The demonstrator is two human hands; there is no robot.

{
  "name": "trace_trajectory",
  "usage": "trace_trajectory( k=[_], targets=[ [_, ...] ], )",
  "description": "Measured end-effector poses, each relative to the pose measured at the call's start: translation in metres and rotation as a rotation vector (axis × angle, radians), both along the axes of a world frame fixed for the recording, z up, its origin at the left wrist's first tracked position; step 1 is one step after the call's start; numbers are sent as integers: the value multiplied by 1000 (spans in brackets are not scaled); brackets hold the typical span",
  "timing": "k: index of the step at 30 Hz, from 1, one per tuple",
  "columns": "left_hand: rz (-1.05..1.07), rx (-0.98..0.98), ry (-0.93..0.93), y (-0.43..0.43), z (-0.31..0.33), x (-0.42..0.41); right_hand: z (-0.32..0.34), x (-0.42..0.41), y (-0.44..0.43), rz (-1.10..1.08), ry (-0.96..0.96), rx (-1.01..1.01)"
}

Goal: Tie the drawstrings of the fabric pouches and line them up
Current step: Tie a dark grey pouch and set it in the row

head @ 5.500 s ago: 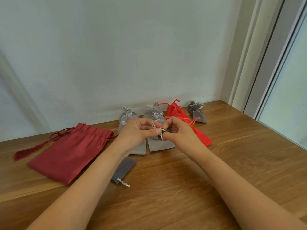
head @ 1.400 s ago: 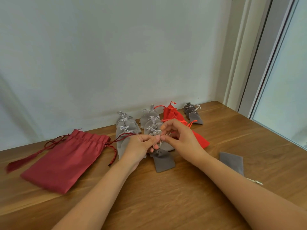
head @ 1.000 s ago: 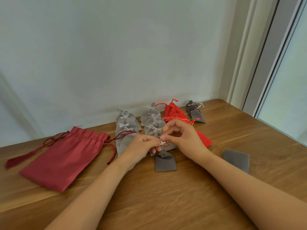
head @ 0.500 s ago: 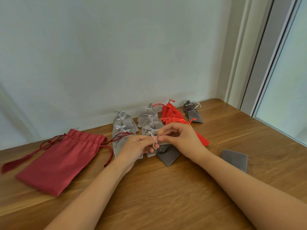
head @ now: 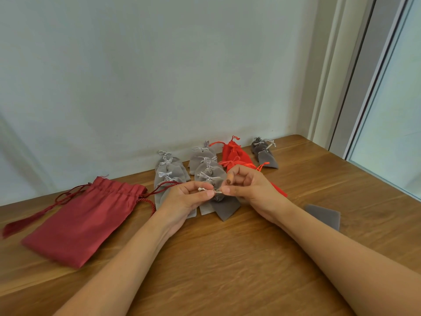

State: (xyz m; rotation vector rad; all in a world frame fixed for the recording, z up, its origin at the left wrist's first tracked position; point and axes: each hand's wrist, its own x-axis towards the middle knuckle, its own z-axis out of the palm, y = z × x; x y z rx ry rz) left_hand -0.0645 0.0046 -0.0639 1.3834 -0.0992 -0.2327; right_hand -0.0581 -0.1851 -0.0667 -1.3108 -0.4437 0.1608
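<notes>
Grey velvet pouch [head: 225,207] sits low over the bench [head: 227,270], directly below both hands. Left hand [head: 184,199] and right hand [head: 252,190] each pinch an end of its pale drawstring [head: 210,190] between closed fingers. The knot looks half-tied. Next: pull it tight, then place the pouch with the tied grey pouches [head: 206,169] behind.

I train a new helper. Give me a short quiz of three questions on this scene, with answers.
1. True or false: the large dark red pouch lies to the left of the left hand.
2. What do the left hand and the right hand pinch between them? A) the drawstring of a dark grey pouch; B) a red tassel; C) nothing.
3. Fill in: the flat pouch lying alone, right of the right hand, is ____ in colour.
Key: 1 true; 2 A; 3 grey.
</notes>
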Motion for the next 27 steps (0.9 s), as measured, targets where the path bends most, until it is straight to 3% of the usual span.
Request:
trace_trajectory(
  k=[7,13,21,27],
  targets=[
    [-28,42,-69,3,-4,1,-4,2,3,4,31,-58],
    [25,205,-209,-1,-6,0,-6,1,5,-34,-69,-258],
    [81,380,-351,-6,-11,-1,-8,3,5,-1,-33,-238],
    [109,367,-341,-10,-8,-3,-8,2,6,-27,34,-149]
  ],
)
